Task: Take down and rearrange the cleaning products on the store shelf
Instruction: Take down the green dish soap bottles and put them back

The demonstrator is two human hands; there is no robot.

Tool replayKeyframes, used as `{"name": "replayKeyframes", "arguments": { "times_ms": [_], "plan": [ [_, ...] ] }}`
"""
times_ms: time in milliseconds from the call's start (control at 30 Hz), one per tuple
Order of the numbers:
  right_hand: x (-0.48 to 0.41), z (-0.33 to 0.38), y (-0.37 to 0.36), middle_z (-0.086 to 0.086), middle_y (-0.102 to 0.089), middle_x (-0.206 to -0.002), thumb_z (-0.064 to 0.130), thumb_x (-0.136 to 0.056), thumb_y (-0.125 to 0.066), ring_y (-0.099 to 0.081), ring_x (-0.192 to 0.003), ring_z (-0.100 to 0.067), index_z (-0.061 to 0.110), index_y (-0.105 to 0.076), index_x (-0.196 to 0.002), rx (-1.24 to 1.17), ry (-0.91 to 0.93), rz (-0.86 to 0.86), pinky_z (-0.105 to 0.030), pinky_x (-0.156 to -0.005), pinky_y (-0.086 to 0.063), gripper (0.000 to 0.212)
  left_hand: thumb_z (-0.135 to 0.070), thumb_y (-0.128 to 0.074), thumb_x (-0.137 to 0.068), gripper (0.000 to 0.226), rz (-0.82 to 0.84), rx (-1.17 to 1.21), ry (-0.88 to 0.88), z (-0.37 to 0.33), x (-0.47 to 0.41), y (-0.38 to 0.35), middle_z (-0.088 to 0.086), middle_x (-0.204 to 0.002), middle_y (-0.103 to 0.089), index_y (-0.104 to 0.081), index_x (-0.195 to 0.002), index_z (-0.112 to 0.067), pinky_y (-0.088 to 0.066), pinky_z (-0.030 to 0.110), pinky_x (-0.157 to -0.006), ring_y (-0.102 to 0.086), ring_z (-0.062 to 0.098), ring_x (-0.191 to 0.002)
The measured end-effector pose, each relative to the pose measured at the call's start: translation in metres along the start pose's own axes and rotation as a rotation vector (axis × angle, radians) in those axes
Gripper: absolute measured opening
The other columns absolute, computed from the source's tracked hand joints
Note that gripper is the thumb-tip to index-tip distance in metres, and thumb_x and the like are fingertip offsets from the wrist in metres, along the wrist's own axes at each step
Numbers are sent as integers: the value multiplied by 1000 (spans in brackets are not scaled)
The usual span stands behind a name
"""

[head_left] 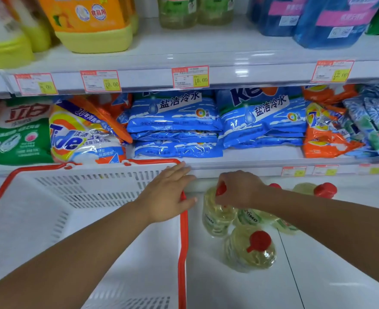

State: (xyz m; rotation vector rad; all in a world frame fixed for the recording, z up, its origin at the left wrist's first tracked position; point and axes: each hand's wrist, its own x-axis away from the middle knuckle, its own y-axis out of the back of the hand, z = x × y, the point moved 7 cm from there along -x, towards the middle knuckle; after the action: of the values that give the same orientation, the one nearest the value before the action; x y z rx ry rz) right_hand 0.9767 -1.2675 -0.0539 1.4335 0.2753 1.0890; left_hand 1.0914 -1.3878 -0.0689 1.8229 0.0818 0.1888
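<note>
Several clear bottles of pale yellow liquid with red caps stand on the white bottom shelf [318, 275]. My right hand [240, 189] grips the red cap and neck of the leftmost bottle [215, 217]. Another bottle [251, 248] stands nearer me, and one more bottle [318, 190] stands further right. My left hand [168, 195] rests on the red right rim of a white plastic basket [50, 210], fingers straight and thumb over the rim's outer side. The basket sits to the left of the bottles and looks empty.
On the middle shelf lie blue detergent bags [175, 128], a Tide bag [83, 134], a green-and-white bag [16, 137] and orange bags [327, 130]. The top shelf holds yellow jugs [92, 25], green bottles and blue packs [331, 21]. Price tags line the shelf edges.
</note>
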Motion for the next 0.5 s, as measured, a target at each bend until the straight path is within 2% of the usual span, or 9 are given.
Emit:
{"name": "replayKeyframes", "arguments": {
  "times_ms": [67,133,200,267,333,433,500],
  "plan": [
    [2,-5,5,12,-65,-95,44,-76,-68,-60,-93,-13,34,-64,-100,-13,4,-18,-28,-78,-49,26,-74,-29,-78,89,35,22,7,0,0,5,-5,-164,-13,-29,-153,-26,1,27,-122,-1,9,-151],
    [10,-8,20,13,-65,-94,44,-77,-70,-59,-90,-11,33,-67,-103,-41,33,-58,-27,-75,-48,28,-69,-51,-80,89,63,52,2,0,-3,10,-7,-164,-12,-24,-154,-27,0,25,-120,-1,9,-151],
    [23,-5,49,16,-64,-90,42,-77,-73,-60,-87,-10,34,-68,-100,-99,81,-134,-25,-74,-48,25,-62,-69,-78,97,91,135,20,-2,-6,15,-9,-164,-11,-21,-155,-29,-6,28,-122,-1,8,-150],
    [42,5,84,20,-63,-83,40,-76,-76,-60,-80,-4,36,-70,-95,-156,149,-215,-20,-69,-46,21,-59,-78,-70,107,124,240,36,-9,-9,18,-12,-163,-12,-17,-155,-33,-13,33,-123,-3,7,-150],
    [60,13,117,21,-66,-81,37,-74,-79,-62,-79,1,37,-72,-93,-205,229,-272,-17,-69,-47,20,-56,-85,-62,108,97,387,22,-23,-12,26,-17,-157,-27,-22,-149,-45,-26,33,-119,-21,5,-145],
    [87,23,157,16,-72,-84,31,-72,-82,-66,-81,-3,37,-74,-91,-282,372,-320,-21,-75,-52,21,-31,-95,-56,98,-25,742,57,-39,-16,48,-32,-122,-58,-33,-122,-67,-44,20,-102,-52,-11,-115],
    [98,26,177,16,-73,-87,25,-73,-83,-68,-82,-2,36,-74,-88,-389,442,-345,-19,-77,-53,21,-27,-97,-52,96,-125,852,90,-41,-17,69,-29,-112,-64,-38,-115,-70,-50,27,-99,-60,-8,-106]
  ]
}}
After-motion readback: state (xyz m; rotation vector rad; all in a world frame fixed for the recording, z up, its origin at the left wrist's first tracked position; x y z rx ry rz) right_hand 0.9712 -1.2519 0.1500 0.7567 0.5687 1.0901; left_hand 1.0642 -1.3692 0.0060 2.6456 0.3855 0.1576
